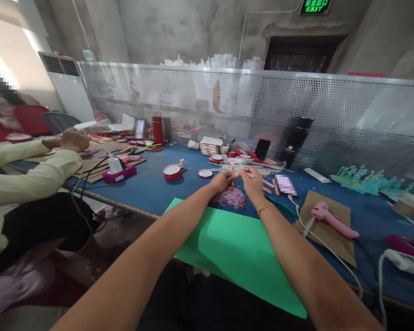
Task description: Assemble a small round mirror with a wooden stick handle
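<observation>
My left hand [224,180] is closed in a pinch around a small pale stick-like piece [233,172], whose exact kind is too small to tell. Close beside it, my right hand [253,184] grips a pink pen-like thing [250,175], with its fingertips almost meeting those of the left. Just below both hands lies a tangled heap of thin, many-coloured elastic bands [232,198] on the blue table [148,184]. A green sheet [227,248] spreads under my forearms and over the table's front edge.
On the right, a pink glue gun [333,219] rests on cardboard [348,250], near trailing white cables. A round red tin [172,172] and a lid [205,173] are left of my hands. A black bottle [296,142] stands behind. A co-worker's hands [74,139] work at far left.
</observation>
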`<state>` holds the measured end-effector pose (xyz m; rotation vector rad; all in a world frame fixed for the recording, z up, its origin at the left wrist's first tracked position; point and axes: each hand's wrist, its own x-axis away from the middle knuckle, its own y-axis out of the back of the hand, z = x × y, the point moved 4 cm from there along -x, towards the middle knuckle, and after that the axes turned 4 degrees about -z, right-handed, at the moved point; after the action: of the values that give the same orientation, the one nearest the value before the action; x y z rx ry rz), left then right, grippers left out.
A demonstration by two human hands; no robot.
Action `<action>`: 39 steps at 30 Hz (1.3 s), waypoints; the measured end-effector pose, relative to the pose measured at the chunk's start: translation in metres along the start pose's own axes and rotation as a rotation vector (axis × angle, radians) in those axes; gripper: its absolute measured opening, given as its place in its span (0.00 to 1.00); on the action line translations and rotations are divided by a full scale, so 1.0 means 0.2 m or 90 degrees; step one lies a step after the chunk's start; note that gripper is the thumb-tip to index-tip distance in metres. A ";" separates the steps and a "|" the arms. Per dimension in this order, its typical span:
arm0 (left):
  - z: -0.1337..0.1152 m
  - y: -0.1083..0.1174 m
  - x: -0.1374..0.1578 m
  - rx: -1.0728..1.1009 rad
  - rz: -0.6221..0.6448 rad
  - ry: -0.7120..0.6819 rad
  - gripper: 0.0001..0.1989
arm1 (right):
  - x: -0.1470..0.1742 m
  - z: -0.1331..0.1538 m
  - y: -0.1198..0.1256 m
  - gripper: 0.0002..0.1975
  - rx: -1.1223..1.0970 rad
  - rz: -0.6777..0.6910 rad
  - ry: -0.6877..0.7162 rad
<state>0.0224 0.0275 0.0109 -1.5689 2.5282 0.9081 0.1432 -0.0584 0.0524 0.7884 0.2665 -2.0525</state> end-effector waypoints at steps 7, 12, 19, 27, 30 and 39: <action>0.01 0.00 0.00 0.002 0.000 0.008 0.15 | 0.00 0.01 0.01 0.08 -0.009 -0.012 -0.028; 0.01 0.00 0.00 0.013 -0.001 -0.006 0.16 | 0.00 0.02 0.01 0.08 0.010 -0.009 -0.006; 0.00 0.00 0.00 0.017 0.005 -0.016 0.17 | 0.01 0.03 0.01 0.08 -0.014 0.002 -0.002; 0.02 0.00 0.00 -0.005 -0.002 0.014 0.17 | 0.00 0.02 0.02 0.09 0.001 -0.017 -0.011; 0.00 0.00 0.00 -0.006 0.003 -0.014 0.18 | 0.01 0.04 0.01 0.09 -0.001 0.002 0.013; 0.01 0.00 0.00 0.002 0.007 -0.008 0.17 | 0.00 0.02 0.01 0.10 -0.005 -0.015 0.004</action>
<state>0.0221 0.0285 0.0100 -1.5457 2.5310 0.9122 0.1427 -0.0623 0.0560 0.7908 0.2898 -2.0704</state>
